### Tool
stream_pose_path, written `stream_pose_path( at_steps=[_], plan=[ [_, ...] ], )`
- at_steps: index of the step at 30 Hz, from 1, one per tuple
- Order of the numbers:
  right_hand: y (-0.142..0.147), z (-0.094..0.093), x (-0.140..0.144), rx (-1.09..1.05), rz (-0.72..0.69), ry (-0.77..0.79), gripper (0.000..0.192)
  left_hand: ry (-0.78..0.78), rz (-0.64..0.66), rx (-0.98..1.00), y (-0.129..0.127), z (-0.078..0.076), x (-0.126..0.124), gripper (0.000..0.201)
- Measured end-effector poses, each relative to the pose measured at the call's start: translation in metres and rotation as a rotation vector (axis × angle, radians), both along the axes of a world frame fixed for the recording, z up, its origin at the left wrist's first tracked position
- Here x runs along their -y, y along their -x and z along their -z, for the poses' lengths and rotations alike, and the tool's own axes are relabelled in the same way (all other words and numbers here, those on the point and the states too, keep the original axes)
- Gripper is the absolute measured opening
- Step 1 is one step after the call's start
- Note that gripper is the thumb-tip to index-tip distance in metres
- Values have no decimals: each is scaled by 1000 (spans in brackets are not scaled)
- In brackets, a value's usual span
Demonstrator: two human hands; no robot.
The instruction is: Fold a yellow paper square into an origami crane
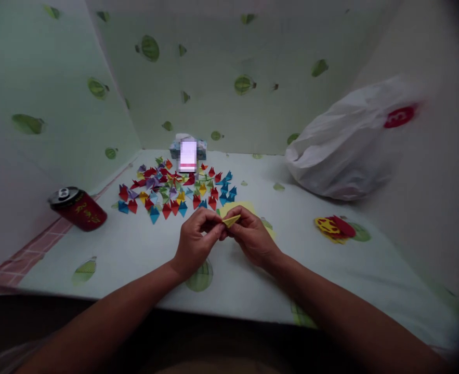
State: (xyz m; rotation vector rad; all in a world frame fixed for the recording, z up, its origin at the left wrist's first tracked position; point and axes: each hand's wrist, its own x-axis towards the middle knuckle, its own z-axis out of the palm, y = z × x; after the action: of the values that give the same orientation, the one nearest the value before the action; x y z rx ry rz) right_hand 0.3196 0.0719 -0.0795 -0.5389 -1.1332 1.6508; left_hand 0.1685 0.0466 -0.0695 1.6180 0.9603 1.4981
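A small folded piece of yellow paper point(231, 221), narrow and pointed at its right end, is pinched between both hands above the table. My left hand point(200, 236) grips its left end with thumb and fingers. From the other side, my right hand point(252, 236) holds it, fingertips partly hidden behind the paper. Flat yellow paper sheets point(245, 208) lie on the table just behind the hands, partly covered by them. Beyond and to the left spreads a group of folded paper figures point(174, 195) in red, blue, yellow, purple and green.
A red drink can point(79, 209) leans at the left. Behind the figures, a lit phone point(187, 155) stands against a tissue box point(201, 148). At right are a white plastic bag point(342, 145) and red and yellow cut-out pieces point(334, 229). The table's front edge point(229, 315) runs below my forearms.
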Motion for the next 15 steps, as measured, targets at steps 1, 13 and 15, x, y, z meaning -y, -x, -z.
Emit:
stream_pose_path(
  at_steps=[1,13,15],
  plan=[
    [0,-1,0,12,21,-11,25,-58,-17,-37,0,0,0,3],
    [-5,-3,3,106,133,-149,8,-339,-61,-214,4,-3,1,17],
    [-6,-4,2,113,131,-154,7,-316,-39,-208,4,-3,2,17]
  ],
)
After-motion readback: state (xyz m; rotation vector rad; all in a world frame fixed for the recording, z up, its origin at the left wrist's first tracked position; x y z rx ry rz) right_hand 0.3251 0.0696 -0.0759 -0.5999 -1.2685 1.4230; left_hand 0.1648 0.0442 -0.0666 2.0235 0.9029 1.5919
